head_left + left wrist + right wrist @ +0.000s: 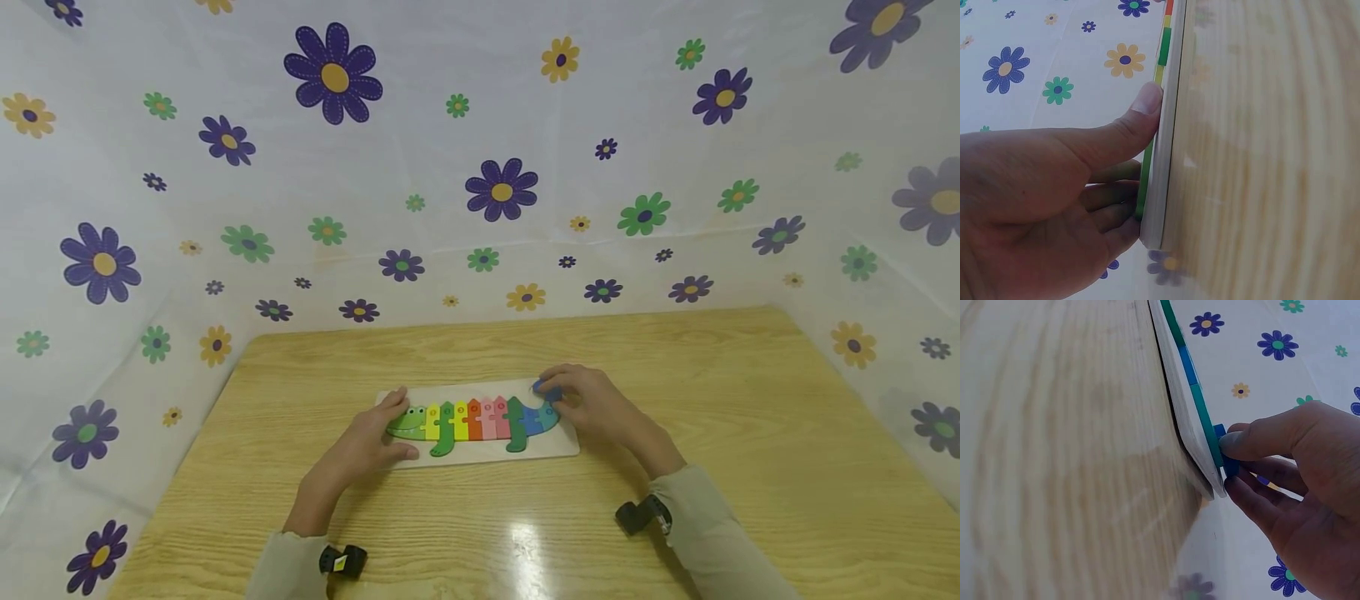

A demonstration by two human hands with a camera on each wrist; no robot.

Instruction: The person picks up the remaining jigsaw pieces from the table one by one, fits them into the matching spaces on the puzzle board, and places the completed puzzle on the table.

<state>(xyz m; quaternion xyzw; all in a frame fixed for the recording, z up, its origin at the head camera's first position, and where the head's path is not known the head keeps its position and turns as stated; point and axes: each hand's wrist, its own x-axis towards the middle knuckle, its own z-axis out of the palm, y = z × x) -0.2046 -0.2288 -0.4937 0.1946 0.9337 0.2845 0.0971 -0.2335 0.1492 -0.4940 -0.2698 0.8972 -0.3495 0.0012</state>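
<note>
A wooden crocodile puzzle lies on the table, its coloured, numbered pieces (474,419) set in a row on a pale board (480,454). My left hand (369,442) holds the board's left end beside the green head piece (407,423), thumb at the near edge and fingers at the far side. Between thumb and fingers, my right hand (596,402) pinches a blue puzzle piece (1230,461) at the tail end. In the right wrist view this piece stands proud of the pieces along the board; the fingers partly cover it.
The wooden table (480,517) extends around the board on all sides. A white cloth with printed flowers (502,192) hangs behind the table and along both sides. Black wrist cameras (637,516) sit at both sleeves.
</note>
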